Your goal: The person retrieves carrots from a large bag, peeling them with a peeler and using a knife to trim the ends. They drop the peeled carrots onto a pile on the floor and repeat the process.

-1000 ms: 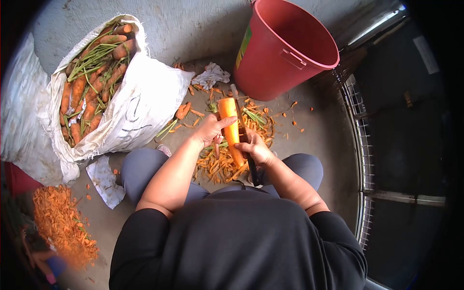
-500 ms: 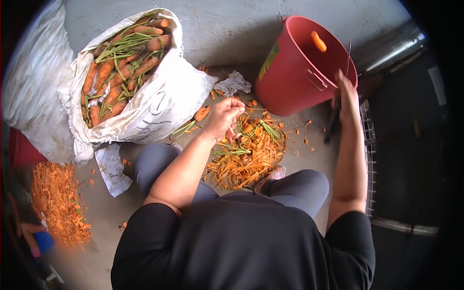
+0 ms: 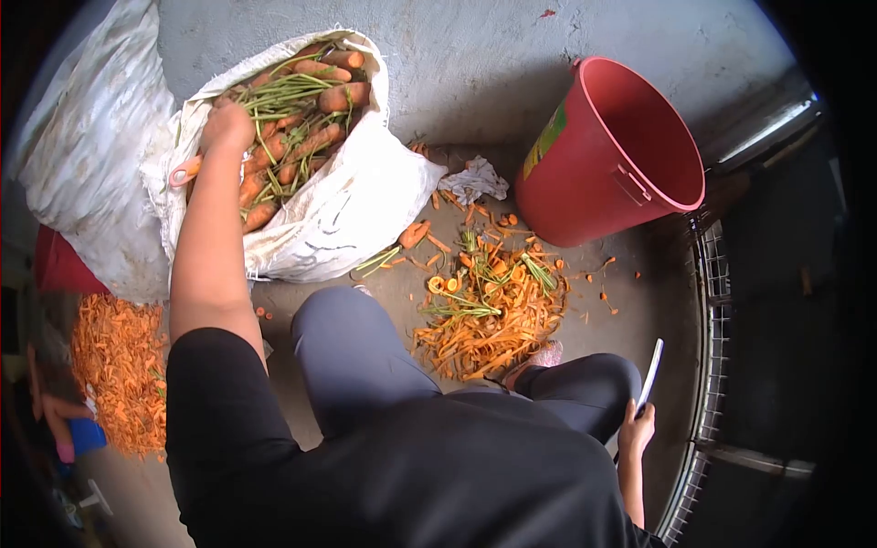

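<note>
My left hand (image 3: 228, 128) reaches into the open white sack (image 3: 343, 215), over the carrots (image 3: 315, 142) and their green stalks (image 3: 290, 99). Its back faces me and the fingers curl down out of sight, so I cannot tell what they hold. An orange, round-ended piece with a pale rim (image 3: 185, 172) sticks out beside that wrist at the sack's edge. Low on the right, by my knee, my right hand (image 3: 637, 427) is closed around a knife (image 3: 650, 374), its pale blade pointing up and away. The knife's handle is hidden in the hand.
A tall red bucket (image 3: 571, 155) stands against the wall at the back right. Between my feet lies a heap of carrot peelings (image 3: 489, 329) with cut tops. Another peelings pile (image 3: 119, 379) is at the far left, near another person's arm (image 3: 57, 420). A metal grille (image 3: 713, 320) runs along the right.
My left hand has gone from above the peelings into the sack. My right hand has dropped from the bucket rim to beside my knee with the knife. The carrot in mid-air over the bucket is out of sight.
</note>
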Motion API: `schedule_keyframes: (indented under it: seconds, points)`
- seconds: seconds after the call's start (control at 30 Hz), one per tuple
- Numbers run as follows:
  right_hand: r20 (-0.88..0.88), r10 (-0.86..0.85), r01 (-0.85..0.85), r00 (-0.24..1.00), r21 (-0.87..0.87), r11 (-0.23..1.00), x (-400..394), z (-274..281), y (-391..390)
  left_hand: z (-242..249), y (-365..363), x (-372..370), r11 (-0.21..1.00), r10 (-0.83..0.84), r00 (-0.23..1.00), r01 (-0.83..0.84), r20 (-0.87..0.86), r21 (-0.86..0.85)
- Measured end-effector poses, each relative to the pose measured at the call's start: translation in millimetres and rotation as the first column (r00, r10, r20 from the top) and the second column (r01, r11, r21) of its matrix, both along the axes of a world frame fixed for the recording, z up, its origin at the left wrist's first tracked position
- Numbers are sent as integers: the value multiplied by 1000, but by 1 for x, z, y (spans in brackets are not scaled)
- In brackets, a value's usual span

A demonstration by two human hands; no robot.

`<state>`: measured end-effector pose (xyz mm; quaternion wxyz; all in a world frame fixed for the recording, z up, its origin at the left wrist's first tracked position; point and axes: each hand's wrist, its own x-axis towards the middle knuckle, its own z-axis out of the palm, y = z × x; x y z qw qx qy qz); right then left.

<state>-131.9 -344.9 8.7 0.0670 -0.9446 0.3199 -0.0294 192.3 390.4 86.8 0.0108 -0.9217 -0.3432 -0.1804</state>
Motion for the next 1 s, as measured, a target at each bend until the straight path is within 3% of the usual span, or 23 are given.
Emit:
schedule_keyframes:
  seconds: [0.1, 0.2, 0.23, 0.33, 0.37, 0.5, 0.6, 0.63, 0.73, 0.83, 0.87, 0.9, 0.97, 1.0]
  points:
    - [60, -28, 29, 998, -7, 1000, -11, 6, 5, -16, 28, 17, 999, -1, 988, -6, -153, -48]
    - [111, -26, 29, 993, -17, 999, -4, 18, 13, -6, 34, 26, 979, -97, 915, 17, -392, -202]
    - [124, -21, 22, 992, -9, 1000, 0, 23, 17, 5, 38, 31, 918, -172, 876, -23, -450, -395]
    - [131, 18, -21, 991, 16, 1000, 10, 26, 20, -4, 46, 29, 888, -80, 962, -51, -261, -457]
    - [118, 18, -18, 993, -1, 1000, 11, 23, 20, -17, 49, 27, 945, -67, 982, 5, -178, -327]
    - [27, -28, 26, 999, 76, 997, 14, 16, 21, -35, 66, 25, 964, -152, 960, 92, -234, -248]
    - [22, -18, 16, 1000, 83, 996, 10, 11, 21, -18, 84, 23, 827, -368, 882, 166, -294, -537]
    - [21, -13, 11, 1000, 79, 997, 11, 11, 22, -18, 90, 18, 725, -335, 910, 84, -244, -684]
    - [4, -12, 11, 1000, 80, 997, 15, 15, 26, -34, 85, -8, 606, -213, 973, 201, 87, -770]
    - [-28, 6, -4, 1000, 49, 999, 10, 11, 26, -69, 98, 8, 835, -327, 945, 280, -16, -473]
    - [-36, 14, -13, 999, 32, 999, 8, 9, 24, -63, 103, 12, 790, -296, 952, 197, -79, -581]
    - [-46, -2, 4, 999, 38, 999, 5, 8, 26, -24, 57, -3, 677, -236, 959, 48, -155, -734]
    - [-100, -49, 51, 994, 23, 998, -1, 4, 28, 13, 9, -22, 521, -99, 969, -142, -226, -841]
    - [-108, -49, 49, 993, -4, 999, -6, 0, 26, 16, 0, -27, 507, -69, 974, -153, -218, -848]
